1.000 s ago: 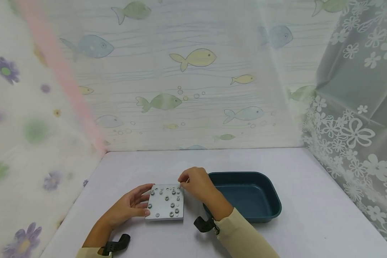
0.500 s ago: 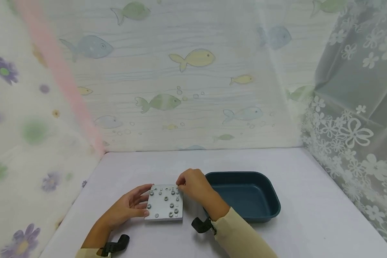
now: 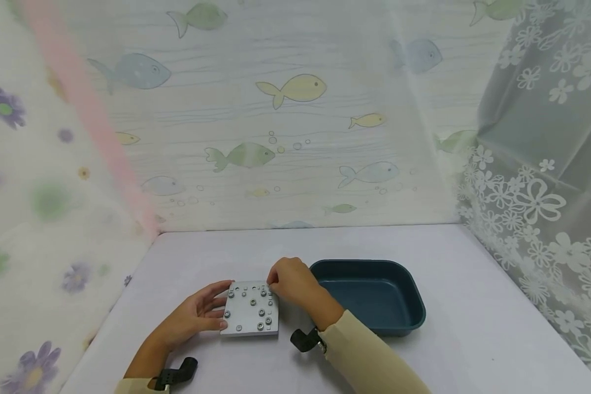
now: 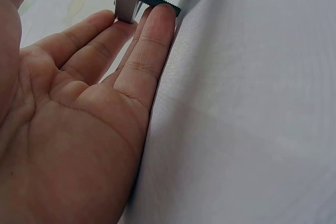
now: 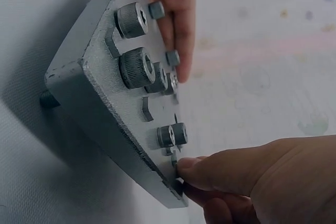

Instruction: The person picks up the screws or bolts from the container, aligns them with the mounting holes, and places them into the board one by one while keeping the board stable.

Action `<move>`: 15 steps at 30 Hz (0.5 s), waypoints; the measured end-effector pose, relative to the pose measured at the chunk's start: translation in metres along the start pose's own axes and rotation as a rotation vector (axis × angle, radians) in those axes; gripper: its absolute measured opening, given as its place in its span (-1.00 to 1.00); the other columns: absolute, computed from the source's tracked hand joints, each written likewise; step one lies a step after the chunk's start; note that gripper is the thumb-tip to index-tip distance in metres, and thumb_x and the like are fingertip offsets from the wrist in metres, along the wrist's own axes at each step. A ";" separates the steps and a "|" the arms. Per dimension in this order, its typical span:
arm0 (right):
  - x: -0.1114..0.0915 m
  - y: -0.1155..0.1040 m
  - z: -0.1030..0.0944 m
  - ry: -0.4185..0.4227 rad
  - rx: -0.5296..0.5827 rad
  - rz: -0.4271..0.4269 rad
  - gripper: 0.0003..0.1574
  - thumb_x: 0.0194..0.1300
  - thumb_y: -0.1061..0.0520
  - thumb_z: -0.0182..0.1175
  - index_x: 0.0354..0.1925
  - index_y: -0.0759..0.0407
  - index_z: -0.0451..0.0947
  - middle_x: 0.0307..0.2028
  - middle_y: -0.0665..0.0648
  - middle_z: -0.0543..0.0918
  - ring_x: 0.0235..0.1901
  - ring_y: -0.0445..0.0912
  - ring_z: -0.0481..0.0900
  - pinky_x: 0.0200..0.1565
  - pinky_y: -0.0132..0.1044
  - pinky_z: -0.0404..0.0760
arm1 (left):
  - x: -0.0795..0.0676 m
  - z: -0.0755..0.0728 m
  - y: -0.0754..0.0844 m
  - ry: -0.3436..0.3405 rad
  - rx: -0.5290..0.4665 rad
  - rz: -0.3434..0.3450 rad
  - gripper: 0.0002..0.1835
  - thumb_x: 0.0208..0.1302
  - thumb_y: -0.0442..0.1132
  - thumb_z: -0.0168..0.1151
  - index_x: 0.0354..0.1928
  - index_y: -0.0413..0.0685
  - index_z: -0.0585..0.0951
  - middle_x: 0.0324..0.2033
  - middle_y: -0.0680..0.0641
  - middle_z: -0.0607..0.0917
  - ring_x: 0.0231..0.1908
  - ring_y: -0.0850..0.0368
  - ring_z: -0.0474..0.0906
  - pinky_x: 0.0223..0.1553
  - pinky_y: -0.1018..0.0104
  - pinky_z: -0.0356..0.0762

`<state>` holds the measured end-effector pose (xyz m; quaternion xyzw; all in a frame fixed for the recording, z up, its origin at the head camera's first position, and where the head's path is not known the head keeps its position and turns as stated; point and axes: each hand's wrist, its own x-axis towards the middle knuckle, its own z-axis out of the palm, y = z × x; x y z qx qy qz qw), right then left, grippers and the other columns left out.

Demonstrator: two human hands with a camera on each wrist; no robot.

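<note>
A square silver metal plate (image 3: 243, 320) studded with several socket-head bolts (image 5: 137, 68) stands a little above the white table on bolt ends that stick out underneath. My left hand (image 3: 197, 314) holds its left side, thumb at the near corner and fingers along the edge. In the left wrist view, one fingertip lies by a threaded bolt shank (image 4: 161, 2) under the plate. At the far right corner, my right hand (image 3: 293, 282) pinches with thumb and forefinger a small screw at the plate's face, mostly hidden by the fingertips.
A dark blue rectangular tray (image 3: 418, 290) stands to the right of the plate, partly behind the right forearm. A white cloth covers the table (image 3: 473, 328). Curtains with fish and flowers (image 3: 295, 164) close off the back and sides.
My right fingertips have come down and slightly left onto the plate's far right corner, covering the spot there. The left hand keeps its hold on the plate.
</note>
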<state>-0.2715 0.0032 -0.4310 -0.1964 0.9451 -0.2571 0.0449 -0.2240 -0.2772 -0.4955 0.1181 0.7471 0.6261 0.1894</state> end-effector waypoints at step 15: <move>-0.028 0.027 -0.046 0.080 0.137 -0.090 -0.90 0.36 0.06 0.38 -0.16 -0.07 0.79 -0.27 -0.13 0.71 -0.27 -0.22 0.58 -0.34 -0.37 0.65 | 0.001 -0.002 0.003 0.050 0.117 -0.025 0.06 0.10 -0.24 0.59 0.61 0.14 0.20 0.60 -0.12 0.20 0.47 -0.25 0.34 0.33 0.21 0.56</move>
